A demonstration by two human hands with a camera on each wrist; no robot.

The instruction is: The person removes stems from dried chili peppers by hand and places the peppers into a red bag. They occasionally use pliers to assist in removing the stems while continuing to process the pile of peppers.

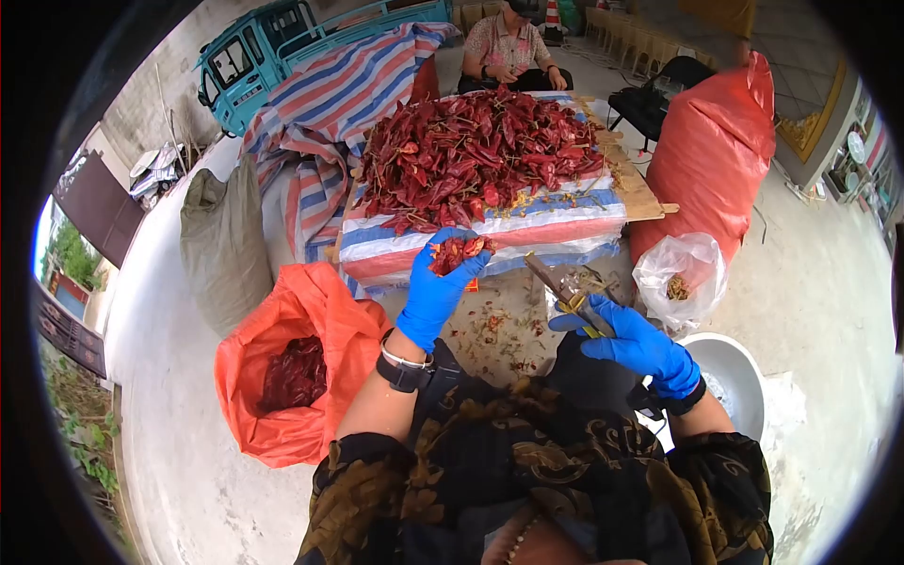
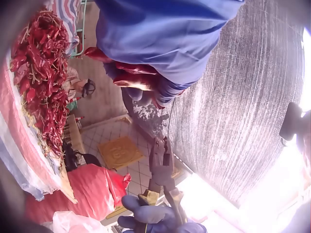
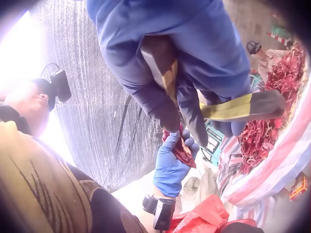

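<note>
In the head view my left hand (image 1: pixel 441 284), in a blue glove, grips a small bunch of dried red chili peppers (image 1: pixel 459 254) near the front edge of the covered table. The peppers (image 2: pixel 136 77) poke out between the fingers in the left wrist view. My right hand (image 1: pixel 640 347), also gloved in blue, holds pliers (image 1: pixel 556 282) with yellow and dark handles. Their metal head (image 2: pixel 162 167) points toward the peppers, apart from them. The right wrist view shows the handles (image 3: pixel 233 108) spread, with fingers curled around them. A big heap of dried chilies (image 1: pixel 480 155) lies beyond both hands.
An open red sack (image 1: pixel 240 353) holding dark chilies stands at left, a tan sack (image 1: pixel 226 235) behind it. At right are a full red sack (image 1: pixel 702 165), a clear plastic bag (image 1: pixel 654 282) and a metal basin (image 1: pixel 749 381). Another person (image 1: pixel 508 56) sits across the table.
</note>
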